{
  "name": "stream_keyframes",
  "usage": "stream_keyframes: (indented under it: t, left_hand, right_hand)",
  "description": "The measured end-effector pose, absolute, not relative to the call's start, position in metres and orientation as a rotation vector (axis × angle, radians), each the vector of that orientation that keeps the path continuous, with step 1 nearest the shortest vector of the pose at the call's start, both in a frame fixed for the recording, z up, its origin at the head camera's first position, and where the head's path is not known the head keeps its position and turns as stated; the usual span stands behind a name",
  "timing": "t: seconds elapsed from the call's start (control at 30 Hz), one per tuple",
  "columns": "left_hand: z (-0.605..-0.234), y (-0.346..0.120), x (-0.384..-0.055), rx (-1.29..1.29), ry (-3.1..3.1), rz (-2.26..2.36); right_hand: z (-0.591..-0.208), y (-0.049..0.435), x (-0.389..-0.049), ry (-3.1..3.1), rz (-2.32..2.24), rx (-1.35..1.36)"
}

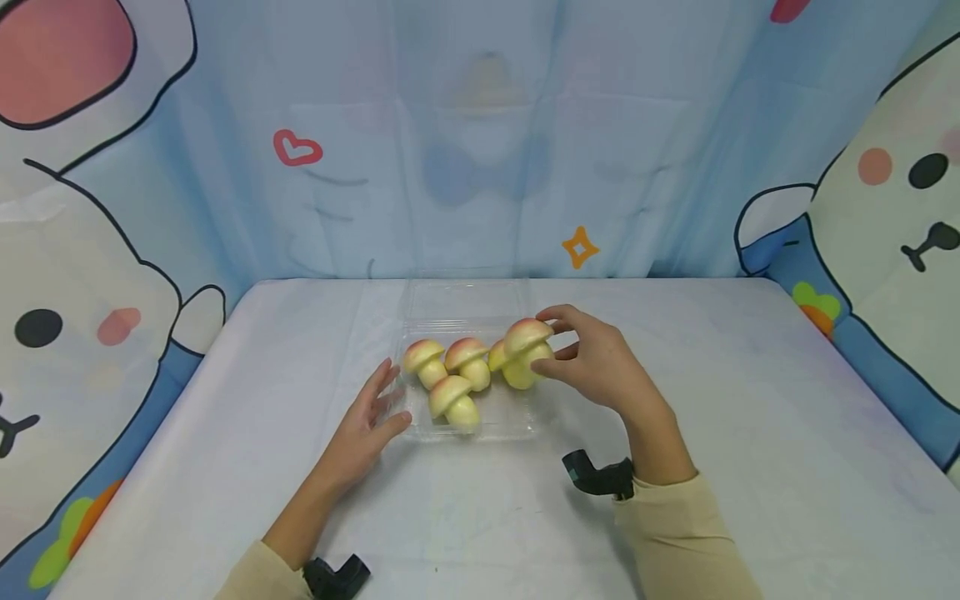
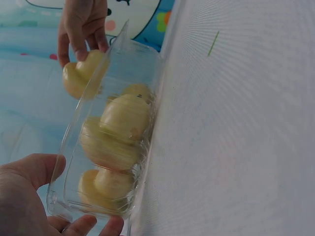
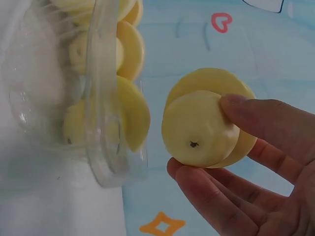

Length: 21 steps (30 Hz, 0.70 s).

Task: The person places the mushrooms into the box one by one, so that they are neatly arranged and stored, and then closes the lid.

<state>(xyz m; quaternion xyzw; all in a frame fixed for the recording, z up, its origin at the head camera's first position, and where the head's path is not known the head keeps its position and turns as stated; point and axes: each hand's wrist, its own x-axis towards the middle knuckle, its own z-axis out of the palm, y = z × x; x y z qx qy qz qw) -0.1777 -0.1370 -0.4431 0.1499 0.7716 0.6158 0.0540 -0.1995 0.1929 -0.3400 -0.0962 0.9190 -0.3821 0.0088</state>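
Note:
My right hand (image 1: 596,358) pinches a toy mushroom (image 1: 522,343), yellow with a reddish cap, above the right side of a clear plastic container (image 1: 510,423). In the right wrist view, the held mushroom (image 3: 199,129) shows its rounded stem end, with the thumb on one side and fingers beneath. Several similar mushrooms (image 1: 455,402) lie inside the container; the held one partly hides another. My left hand (image 1: 366,427) rests at the container's left end, fingers extended. In the left wrist view, the left thumb (image 2: 47,167) meets the rim and the fingertips reach the end wall.
The container's clear lid (image 1: 468,298) is raised at the back. A white cloth covers the table (image 1: 750,400). Behind it hangs a blue curtain (image 1: 487,167) with cartoon animals printed on it. Black wrist cameras (image 1: 600,477) sit at both cuffs.

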Motion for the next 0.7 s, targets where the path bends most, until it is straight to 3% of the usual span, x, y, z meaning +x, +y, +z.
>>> stream_keyframes:
  t: [0.27,0.7]
  left_hand:
    - [-0.444,-0.137,-0.176,0.446,2.354,1.869]
    - [-0.445,-0.137,-0.179,0.446,2.352,1.863]
  right_hand:
    - [-0.344,0.176,-0.198,2.838,-1.081,-0.468]
    - [-0.35,0.154,-0.191,2.863,-0.906,-0.521]
